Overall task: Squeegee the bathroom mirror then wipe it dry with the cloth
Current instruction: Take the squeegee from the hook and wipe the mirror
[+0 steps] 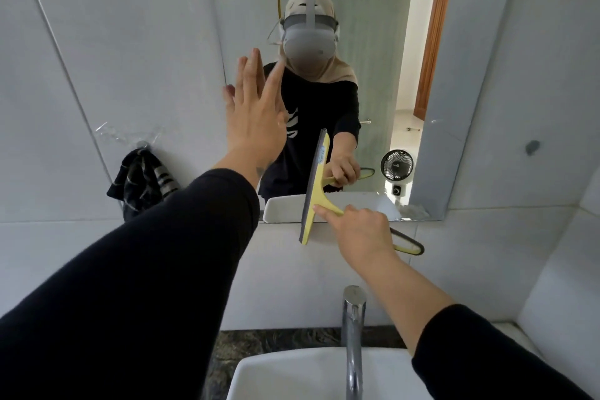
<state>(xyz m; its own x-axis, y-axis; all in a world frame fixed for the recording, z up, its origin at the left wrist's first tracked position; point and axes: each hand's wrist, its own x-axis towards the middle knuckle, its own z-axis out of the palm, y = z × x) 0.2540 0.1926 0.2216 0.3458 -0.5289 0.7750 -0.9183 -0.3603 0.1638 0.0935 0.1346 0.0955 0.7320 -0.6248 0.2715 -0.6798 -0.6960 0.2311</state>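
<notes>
— Hands first: where are they?

— My left hand (251, 114) is flat and spread wide, fingers together and pointing up, palm against the tall frameless wall mirror (373, 75) at its left side. It has hold of nothing. My right hand (357, 230) is closed around the handle of the yellow plastic squeegee with the grey rubber blade (313, 191), forefinger stretched along the neck.

— And the squeegee itself?

— Its blade stands nearly upright, pressed to the glass at the mirror's bottom edge, with its lower end hanging past onto the white wall tile below. The looped handle end sticks out beyond my wrist.

— The cloth?

— A dark cloth with pale stripes (143, 182) hangs on a wall hook left of the mirror, well apart from both hands.

— What's beneath you?

— A chrome tap (353, 334) over a white basin (292, 373), set on the dark speckled stone tabletop (276, 339).
</notes>
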